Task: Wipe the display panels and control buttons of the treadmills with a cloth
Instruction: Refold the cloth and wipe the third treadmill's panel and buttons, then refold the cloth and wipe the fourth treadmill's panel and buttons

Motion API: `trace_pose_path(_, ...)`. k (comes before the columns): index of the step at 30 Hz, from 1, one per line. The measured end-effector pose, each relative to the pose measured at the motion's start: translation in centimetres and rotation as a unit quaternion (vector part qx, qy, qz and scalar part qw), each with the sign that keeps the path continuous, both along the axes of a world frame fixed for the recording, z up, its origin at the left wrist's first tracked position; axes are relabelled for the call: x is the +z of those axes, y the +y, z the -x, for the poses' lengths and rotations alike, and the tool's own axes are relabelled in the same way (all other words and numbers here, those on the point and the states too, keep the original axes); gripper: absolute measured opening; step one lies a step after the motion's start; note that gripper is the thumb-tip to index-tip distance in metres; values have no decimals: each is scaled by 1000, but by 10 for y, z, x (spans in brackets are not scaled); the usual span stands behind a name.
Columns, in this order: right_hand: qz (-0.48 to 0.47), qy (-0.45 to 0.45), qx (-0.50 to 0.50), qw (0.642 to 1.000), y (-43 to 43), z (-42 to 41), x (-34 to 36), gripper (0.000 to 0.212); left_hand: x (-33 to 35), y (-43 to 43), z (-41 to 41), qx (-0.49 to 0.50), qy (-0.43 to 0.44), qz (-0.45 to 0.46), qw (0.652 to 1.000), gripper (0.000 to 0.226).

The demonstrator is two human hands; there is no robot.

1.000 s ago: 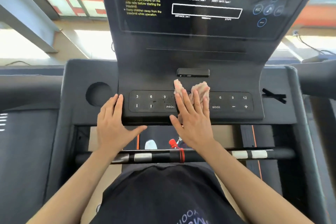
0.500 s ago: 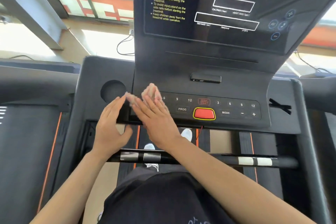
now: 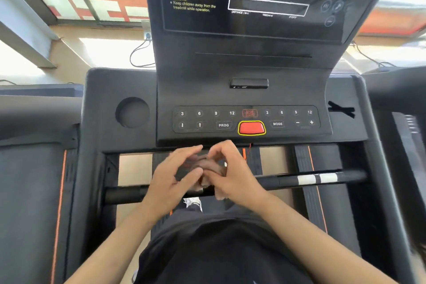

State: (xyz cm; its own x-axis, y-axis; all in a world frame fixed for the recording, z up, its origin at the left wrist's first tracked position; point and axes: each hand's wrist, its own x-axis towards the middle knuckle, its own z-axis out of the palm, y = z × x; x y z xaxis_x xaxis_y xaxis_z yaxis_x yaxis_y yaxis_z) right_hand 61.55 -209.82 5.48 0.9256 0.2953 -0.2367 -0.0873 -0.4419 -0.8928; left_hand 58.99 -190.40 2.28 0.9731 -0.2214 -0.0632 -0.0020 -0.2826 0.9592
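At the far left of the fingers, a round cup recess point(image 3: 132, 112) sat sunk in the dark treadmill console point(image 3: 103, 99). The person's left hand point(image 3: 170, 182) reached in over the black handlebar point(image 3: 124, 193), fingers close together and nearly straight, thumb tip against the cloth point(image 3: 205, 167); motion blur hid whether it gripped or merely touched. The cloth (pinkish-brown, bunched) lay between the two hands, just below the console's front edge and off the buttons. The right hand point(image 3: 235, 177) curled its fingers and thumb round the cloth's right side. Above the fingertips ran the control buttons point(image 3: 231, 113), numbered 3, 6, 9, 12 on each side, with PROG and MODE keys, and a red button point(image 3: 251, 128) ringed in yellow just above the right hand's curled fingers. Higher, well apart from the fingers, stood the display panel point(image 3: 253, 23) with its yellow CAUTION text. To the right of the fingers, two white bands point(image 3: 315, 178) wrapped the handlebar, and a black cross of tape point(image 3: 341, 109) marked the console's right wing.
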Motion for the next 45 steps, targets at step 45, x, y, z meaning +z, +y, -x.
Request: trace_pose_path(45,-72,-52,-600,795,-336,436,-1,11,75,-464,235,-534,-7,-77,842,15)
